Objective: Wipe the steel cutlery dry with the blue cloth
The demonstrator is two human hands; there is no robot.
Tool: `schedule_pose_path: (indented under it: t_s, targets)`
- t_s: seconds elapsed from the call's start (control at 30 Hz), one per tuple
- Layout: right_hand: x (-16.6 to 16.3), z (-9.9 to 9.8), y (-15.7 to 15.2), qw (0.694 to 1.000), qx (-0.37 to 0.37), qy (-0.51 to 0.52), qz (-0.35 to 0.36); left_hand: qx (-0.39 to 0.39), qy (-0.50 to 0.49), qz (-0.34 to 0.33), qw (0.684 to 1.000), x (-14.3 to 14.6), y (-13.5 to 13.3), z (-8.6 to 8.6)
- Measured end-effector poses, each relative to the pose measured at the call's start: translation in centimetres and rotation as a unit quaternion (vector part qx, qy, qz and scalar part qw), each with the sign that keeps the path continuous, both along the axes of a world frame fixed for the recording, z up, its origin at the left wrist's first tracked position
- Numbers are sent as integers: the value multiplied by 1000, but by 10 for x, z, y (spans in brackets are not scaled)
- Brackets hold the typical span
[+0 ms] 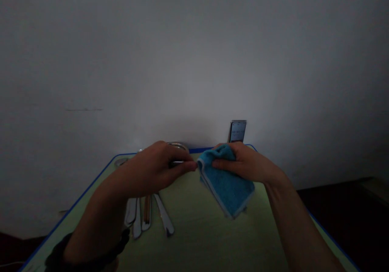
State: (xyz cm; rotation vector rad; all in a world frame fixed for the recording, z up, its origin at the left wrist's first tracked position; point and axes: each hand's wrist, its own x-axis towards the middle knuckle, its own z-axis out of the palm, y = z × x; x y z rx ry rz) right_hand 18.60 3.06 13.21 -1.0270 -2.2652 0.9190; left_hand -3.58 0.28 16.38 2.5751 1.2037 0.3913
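At far left, the blue-edged table (206, 231) narrows towards a pale wall (194, 69), and a dark band (57, 251) circles the left wrist. The left hand (158, 166) is drawn narrow, thumb and forefinger meeting just beside the cloth; I cannot tell whether it grips the slim metal piece (178, 163) showing between them. Below that wrist lie metal handles (137, 223) side by side, some brown sticks (147, 209) among them, then one metal handle slanting apart (164, 215). A curved metal rim (179, 144) (its lower part hidden) shows behind the fingers. Further right, the blue cloth (227, 187) hangs above the table, pinched by the right hand (243, 162). Behind this hand, a phone (238, 131) leans upright against the wall, screen lit.
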Motion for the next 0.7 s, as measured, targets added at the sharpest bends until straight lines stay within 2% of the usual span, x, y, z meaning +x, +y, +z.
schedule_pose_path:
  t_s: [0.1, 0.23, 0.47, 0.57, 0.7]
  targets:
    - [-4, 0, 0, 999, 27, -20, -36, 4, -1, 5, 1000, 1, 1, 0]
    - [-7, -4, 3, 997, 49, -40, -33, -12, -12, -15, 1000, -3, 2, 0]
    - [-9, -12, 5, 1000, -14, -16, 17, -17, -1, -30, 999, -6, 3, 1]
    - [-12, -18, 8, 997, -36, 49, -36, 13, 12, -12, 1000, -4, 4, 1]
    - [-23, -34, 18, 966, -43, 180, -183, 109, 70, 71, 989, 6, 6, -5]
